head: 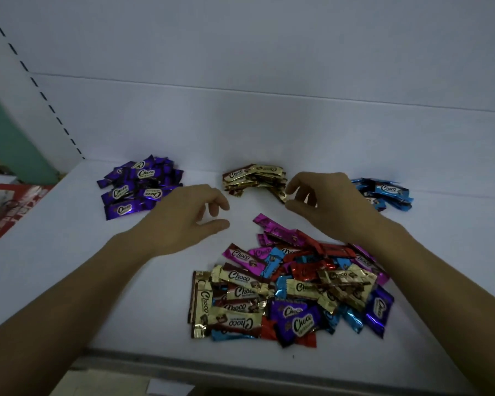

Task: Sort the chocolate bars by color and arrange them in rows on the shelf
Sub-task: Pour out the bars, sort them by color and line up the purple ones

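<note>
Through the head camera, the person is sorting on the white shelf. Three piles are sitting along the far side, probably as starts for colour rows: the purple pile far left, the gold pile in the middle, the blue pile far right. The mixed heap is lying near, between the forearms, with pink and red bars in it and no pile for either yet. The left hand is hovering between the purple and gold piles, its fingers loosely curled, apart and holding nothing. The right hand is hanging at the gold pile's right edge. A gold wrapper end is showing between its thumb and fingers, but I cannot tell whether they are clamping it.
</note>
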A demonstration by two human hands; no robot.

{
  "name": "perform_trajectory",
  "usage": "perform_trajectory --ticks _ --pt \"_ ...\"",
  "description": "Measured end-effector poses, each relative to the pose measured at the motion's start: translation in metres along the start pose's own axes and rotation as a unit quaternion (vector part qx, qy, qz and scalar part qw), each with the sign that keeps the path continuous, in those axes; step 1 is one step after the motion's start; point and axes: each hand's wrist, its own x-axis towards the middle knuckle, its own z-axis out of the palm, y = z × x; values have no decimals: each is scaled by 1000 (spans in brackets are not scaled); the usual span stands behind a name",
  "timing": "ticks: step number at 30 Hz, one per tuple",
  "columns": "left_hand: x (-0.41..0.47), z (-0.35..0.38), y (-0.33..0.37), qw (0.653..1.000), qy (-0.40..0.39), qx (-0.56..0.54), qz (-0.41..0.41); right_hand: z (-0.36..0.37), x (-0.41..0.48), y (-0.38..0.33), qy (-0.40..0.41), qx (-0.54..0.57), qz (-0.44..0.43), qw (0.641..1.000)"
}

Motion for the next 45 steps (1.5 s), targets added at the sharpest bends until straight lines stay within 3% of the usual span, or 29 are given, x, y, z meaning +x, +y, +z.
perform_trajectory --ticks 10,16,24,36,45 --pt "-58 5 17 999 -12 -49 0 28 -52 -48 -81 9 -127 989" --pt "-94 -1 13 992 -51 -93 70 44 -63 -60 -99 -14 -136 986" --pt "-104 4 11 989 -110 -75 71 49 -60 -64 -127 -14 -137 982" --pt "-94 -6 11 984 -135 -75 91 54 -66 -62 -74 54 -133 987" --pt "-84 -15 5 990 -64 -114 47 49 -65 -56 -28 69 -108 991"
